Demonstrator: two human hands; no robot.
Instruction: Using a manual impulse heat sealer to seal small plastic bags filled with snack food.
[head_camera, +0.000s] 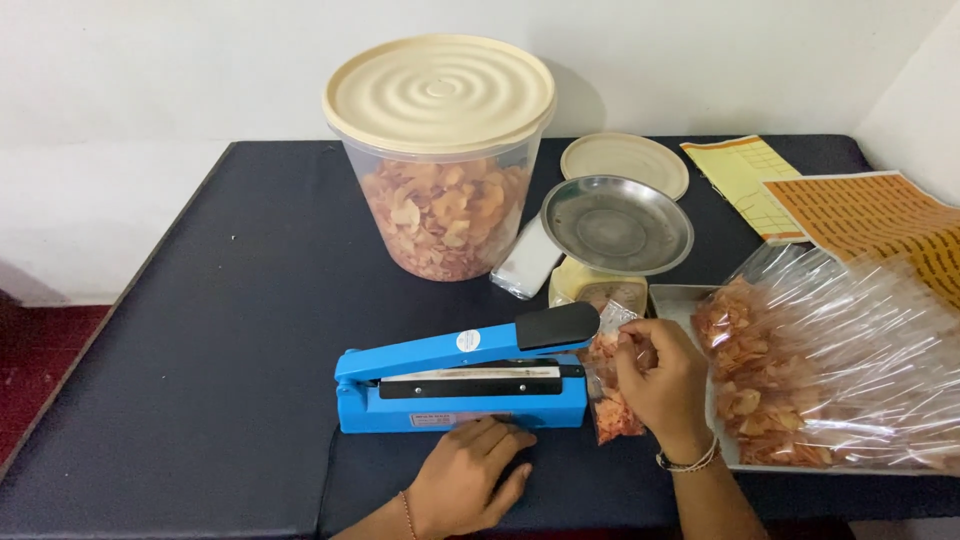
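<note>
The little bag (612, 390) of orange chips looks light and crackly, its clear film thin and slippery, and the chips inside would likely crush under a hard squeeze; the safest hold seems to be up at the empty neck, above the fill. It stands just right of the blue sealer (462, 385), near the table's front edge, with its top reaching up beside the sealer's black handle. The right hand (662, 385) is closed around its upper part, fingers curled on the film. The left hand (470, 478) lies flat and spread on the dark table (200, 350) just in front of the sealer's base, holding nothing. To the right, a metal tray (672, 298) carries a heap of filled bags (830, 370). Farther back stand a scale (612, 235) and a big lidded tub (442, 160) of chips, with label sheets (860, 210) at far right.
</note>
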